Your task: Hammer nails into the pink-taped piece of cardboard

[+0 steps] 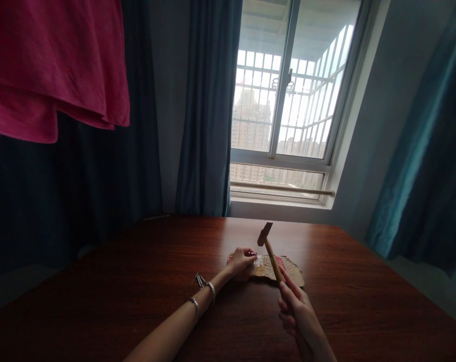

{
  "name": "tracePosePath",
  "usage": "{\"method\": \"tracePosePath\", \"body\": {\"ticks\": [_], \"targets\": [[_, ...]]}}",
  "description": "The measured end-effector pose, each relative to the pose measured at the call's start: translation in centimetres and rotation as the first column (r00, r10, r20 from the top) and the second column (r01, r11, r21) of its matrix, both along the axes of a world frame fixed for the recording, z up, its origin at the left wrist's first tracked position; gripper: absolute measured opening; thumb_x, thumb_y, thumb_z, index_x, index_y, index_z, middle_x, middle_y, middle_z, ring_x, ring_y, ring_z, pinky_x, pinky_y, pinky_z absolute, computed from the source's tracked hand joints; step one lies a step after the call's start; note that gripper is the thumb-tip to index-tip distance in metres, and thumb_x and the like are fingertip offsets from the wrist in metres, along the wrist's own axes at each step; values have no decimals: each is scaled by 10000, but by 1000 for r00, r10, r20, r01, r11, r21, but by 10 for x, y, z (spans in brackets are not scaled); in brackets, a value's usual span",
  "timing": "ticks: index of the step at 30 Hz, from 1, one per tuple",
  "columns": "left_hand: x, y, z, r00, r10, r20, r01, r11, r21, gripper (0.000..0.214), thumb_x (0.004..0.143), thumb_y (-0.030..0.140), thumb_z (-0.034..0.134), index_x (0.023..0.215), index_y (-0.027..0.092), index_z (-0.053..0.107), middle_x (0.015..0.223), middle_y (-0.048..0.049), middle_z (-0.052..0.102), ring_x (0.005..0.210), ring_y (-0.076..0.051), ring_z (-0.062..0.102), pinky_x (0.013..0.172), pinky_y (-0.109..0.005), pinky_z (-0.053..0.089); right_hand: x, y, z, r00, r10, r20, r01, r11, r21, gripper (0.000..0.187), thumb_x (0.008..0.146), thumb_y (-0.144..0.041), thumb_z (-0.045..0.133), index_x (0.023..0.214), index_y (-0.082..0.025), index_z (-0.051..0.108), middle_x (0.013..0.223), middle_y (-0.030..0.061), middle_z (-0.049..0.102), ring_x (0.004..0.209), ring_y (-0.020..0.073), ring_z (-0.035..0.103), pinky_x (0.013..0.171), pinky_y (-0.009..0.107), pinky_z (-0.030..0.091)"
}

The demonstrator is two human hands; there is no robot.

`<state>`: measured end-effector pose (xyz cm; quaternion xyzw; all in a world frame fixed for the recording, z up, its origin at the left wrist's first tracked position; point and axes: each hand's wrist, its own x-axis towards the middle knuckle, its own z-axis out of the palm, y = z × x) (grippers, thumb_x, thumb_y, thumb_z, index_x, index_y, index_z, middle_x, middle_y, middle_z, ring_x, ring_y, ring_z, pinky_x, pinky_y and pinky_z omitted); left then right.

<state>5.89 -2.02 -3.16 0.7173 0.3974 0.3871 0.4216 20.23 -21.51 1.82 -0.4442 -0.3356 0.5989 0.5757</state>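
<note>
My right hand [296,306] is wrapped round the wooden handle of a hammer [273,261]. The hammer's dark head is raised above a tan, ragged-edged sheet [293,274], a little to the right of my left fingers. My left hand [243,261] rests at the sheet's left end, its thumb and forefinger pinched on a thin, nail-like metal piece [256,257] that looks upright. Its lower tip is too small to make out. Dark speckles and pink and orange patches mark the sheet. Beside my left wrist lie several slim metal nail-like pieces [200,280].
All this rests on a glossy reddish-brown wooden table [145,296]. Beyond the table's far edge are a window [280,100] and blue curtains [208,110]. A pink cloth [62,70] hangs at the upper left. Two bracelets [211,290] circle my left forearm.
</note>
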Motion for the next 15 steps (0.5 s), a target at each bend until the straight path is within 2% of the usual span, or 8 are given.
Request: {"method": "tracePosePath", "body": {"ticks": [10, 15], "targets": [[-1, 6, -10, 999, -12, 46, 12, 1000, -10, 269, 641, 356, 642, 785, 132, 686, 786, -57, 690, 753, -183, 611, 645, -236, 434, -1, -16, 17, 989, 33, 143, -31, 999, -12, 867, 694, -547, 629, 1404, -230, 247, 484, -84, 431, 280, 21, 263, 255, 130, 184], [-1, 7, -11, 999, -9, 37, 8, 1000, 2, 247, 651, 340, 632, 767, 128, 682, 771, -56, 685, 736, -177, 608, 625, -224, 430, -7, -22, 23, 982, 34, 186, -32, 999, -10, 974, 631, -591, 655, 1409, -178, 241, 456, -94, 402, 293, 24, 240, 254, 132, 190]]}}
